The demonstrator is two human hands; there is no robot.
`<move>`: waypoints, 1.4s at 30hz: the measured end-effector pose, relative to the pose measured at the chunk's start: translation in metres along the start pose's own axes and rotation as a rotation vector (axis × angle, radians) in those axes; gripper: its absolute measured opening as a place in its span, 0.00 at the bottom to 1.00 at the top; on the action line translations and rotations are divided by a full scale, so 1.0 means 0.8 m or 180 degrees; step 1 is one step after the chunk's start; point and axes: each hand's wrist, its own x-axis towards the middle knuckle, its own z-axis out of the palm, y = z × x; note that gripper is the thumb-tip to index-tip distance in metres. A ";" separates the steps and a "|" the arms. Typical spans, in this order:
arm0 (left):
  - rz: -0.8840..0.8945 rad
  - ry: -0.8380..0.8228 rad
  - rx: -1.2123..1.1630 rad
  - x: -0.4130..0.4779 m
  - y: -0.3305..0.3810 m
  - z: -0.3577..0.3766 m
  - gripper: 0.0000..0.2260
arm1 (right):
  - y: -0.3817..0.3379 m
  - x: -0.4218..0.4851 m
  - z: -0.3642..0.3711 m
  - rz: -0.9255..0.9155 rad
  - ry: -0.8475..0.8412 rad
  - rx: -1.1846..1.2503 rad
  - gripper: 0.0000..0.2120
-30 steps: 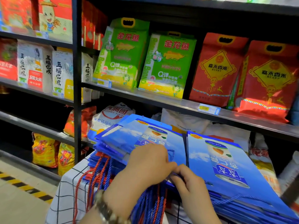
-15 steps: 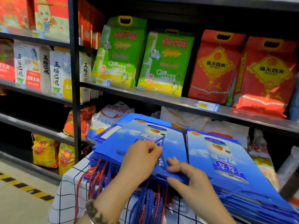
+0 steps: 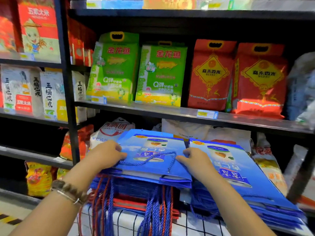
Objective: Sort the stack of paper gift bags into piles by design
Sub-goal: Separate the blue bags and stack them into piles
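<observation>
Two piles of flat blue paper gift bags printed with a drink can lie side by side on a table with a white checked cloth point(image 3: 122, 223). The left stack point(image 3: 151, 169) has blue and red rope handles hanging over its near edge, and red bags show low in it. The right pile point(image 3: 238, 178) slopes towards me. My left hand point(image 3: 105, 154) grips the left edge of the top bag of the left stack, fingers curled. My right hand point(image 3: 194, 160) holds that bag's right edge, between the two piles. The bag's blue rope handle point(image 3: 153, 159) lies across its face.
A black metal shelf unit point(image 3: 170, 113) stands right behind the table, loaded with green rice bags point(image 3: 136, 72) and red ones point(image 3: 238, 77). White sacks point(image 3: 196, 130) sit just behind the piles. Yellow packets point(image 3: 39, 178) fill the low shelves at left, above a floor with hazard stripes.
My hands moved apart from the middle of the left stack to the two side edges of its top bag. The camera has drawn closer and tilted up a little.
</observation>
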 end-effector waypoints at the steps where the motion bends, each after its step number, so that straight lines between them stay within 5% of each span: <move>1: 0.0005 0.0118 -0.0164 -0.001 0.000 -0.001 0.17 | -0.003 -0.003 -0.005 -0.0012 0.0067 0.0126 0.13; 7: 0.0582 0.0664 -0.0820 -0.011 0.048 -0.012 0.15 | 0.012 -0.012 -0.071 -0.0185 0.0570 0.0512 0.20; 12: 0.1126 0.0561 -0.0962 -0.027 0.127 0.018 0.13 | 0.092 -0.011 -0.128 -0.0004 0.0820 0.0773 0.18; 22: 0.1421 -0.0251 -0.0292 -0.035 0.198 0.133 0.13 | 0.244 -0.031 -0.135 0.0705 0.0517 0.0045 0.14; 31: 0.1747 0.0123 0.1047 -0.040 0.204 0.147 0.13 | 0.227 -0.037 -0.143 0.0718 0.0427 -0.0760 0.19; 35: 0.2051 0.0472 0.0771 -0.041 0.234 0.146 0.13 | 0.202 -0.016 -0.150 0.0494 0.0741 -0.0643 0.24; 42: 0.1756 -0.1322 0.0877 -0.026 0.245 0.209 0.24 | 0.182 0.000 -0.064 0.0486 -0.0821 -0.0968 0.19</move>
